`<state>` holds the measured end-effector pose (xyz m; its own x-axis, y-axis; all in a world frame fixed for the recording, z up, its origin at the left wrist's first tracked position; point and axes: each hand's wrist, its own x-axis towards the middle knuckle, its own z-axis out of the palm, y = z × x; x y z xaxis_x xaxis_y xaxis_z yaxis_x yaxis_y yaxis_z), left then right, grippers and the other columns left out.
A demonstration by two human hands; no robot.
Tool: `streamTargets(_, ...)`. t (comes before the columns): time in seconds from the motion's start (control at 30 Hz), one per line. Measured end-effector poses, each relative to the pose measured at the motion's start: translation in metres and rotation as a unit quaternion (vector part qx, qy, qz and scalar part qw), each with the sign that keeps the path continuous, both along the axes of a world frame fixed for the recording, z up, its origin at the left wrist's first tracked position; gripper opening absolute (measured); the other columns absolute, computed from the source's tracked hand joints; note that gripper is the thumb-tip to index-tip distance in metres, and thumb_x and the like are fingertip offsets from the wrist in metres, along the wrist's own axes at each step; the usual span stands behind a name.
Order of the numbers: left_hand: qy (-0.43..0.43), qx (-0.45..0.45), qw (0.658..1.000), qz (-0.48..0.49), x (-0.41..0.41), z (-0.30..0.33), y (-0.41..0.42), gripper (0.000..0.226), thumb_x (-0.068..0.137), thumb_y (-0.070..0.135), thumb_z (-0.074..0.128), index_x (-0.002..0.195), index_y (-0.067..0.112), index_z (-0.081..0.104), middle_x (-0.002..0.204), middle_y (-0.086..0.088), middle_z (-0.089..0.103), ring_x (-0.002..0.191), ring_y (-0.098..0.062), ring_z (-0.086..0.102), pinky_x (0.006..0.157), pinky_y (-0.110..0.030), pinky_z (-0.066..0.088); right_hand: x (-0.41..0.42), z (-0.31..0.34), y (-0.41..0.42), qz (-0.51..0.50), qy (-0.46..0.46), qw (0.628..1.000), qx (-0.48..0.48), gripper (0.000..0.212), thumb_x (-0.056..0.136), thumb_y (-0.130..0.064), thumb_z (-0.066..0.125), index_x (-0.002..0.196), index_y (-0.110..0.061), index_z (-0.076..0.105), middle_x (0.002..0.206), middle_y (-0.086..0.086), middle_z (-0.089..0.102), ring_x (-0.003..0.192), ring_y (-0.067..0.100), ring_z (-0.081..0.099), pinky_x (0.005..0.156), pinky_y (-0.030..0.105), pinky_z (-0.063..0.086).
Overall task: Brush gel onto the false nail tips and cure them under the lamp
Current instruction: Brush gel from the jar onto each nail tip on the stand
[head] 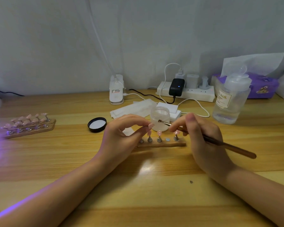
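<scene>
Two hands over wooden counter (pixel 154 185). Left hand (pixel 121 136) pinches pale pink false nail tip (pixel 151 125); right hand (pixel 203 138) grip holds brown wooden-handled brush (pixel 220 142), bristles near tip.

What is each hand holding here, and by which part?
The right hand pinches a thin brown-handled brush near its metal ferrule. The left hand pinches a pale pink false nail tip at its base end.

Head view, down over table (pixel 56 161)

Left end of the wooden stand (pixel 162 144) hidden behind left hand (pixel 121 138), bottle label (pixel 222 98) blurred, partly unreadable
</scene>
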<state>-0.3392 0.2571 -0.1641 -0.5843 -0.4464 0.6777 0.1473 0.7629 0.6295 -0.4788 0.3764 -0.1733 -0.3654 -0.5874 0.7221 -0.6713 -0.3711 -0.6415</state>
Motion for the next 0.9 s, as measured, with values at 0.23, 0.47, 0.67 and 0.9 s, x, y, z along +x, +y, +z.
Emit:
streamTargets(0.23,-0.009,0.017,1.0,0.006,0.0008,-0.0008,-0.0011,0.018,0.075,0.014,0.065,0.092,0.016,0.068,0.083,0.005,0.069,0.081,-0.006,0.064,0.077,-0.027,0.052,0.003,-0.0021,-0.0051,-0.006,0.177,0.983,-0.039,0.053,0.098,-0.036,0.029,0.079,-0.008,0.069,0.076,-0.001,0.067,0.077,0.014,0.063,0.069,0.044,0.045)
streamTargets(0.47,-0.004,0.006,1.0,0.003,0.0013,-0.0021,-0.0012,0.02,0.077,0.016,0.063,0.096,0.021,0.067,0.086,0.009,0.069,0.084,-0.003,0.065,0.079,-0.023,0.051,-0.0002,0.0007,0.0002,-0.009,0.052,0.998,-0.027,0.034,0.095,-0.029,0.031,0.074,-0.032,0.058,0.074,-0.017,0.061,0.076,0.002,0.058,0.075,0.037,0.046)
streamTargets(0.67,-0.014,-0.016,1.0,0.018,-0.0002,-0.0029,-0.0002,0.025,0.078,0.012,0.063,0.099,0.024,0.065,0.088,0.016,0.067,0.085,0.0,0.064,0.081,-0.031,0.05,0.0025,-0.0003,-0.0044,-0.007,0.163,0.986,-0.029,0.049,0.098,-0.036,0.03,0.083,-0.011,0.069,0.078,-0.003,0.068,0.078,0.015,0.063,0.072,0.044,0.045)
streamTargets(0.9,-0.001,-0.018,1.0,0.014,-0.0022,-0.0032,0.0,0.025,0.078,0.008,0.061,0.101,0.02,0.064,0.087,0.013,0.067,0.084,-0.002,0.065,0.079,-0.028,0.051,0.002,-0.0009,-0.0004,-0.006,0.103,0.994,-0.03,0.057,0.098,-0.04,0.022,0.068,-0.017,0.064,0.074,-0.024,0.055,0.073,-0.006,0.054,0.076,0.029,0.039)
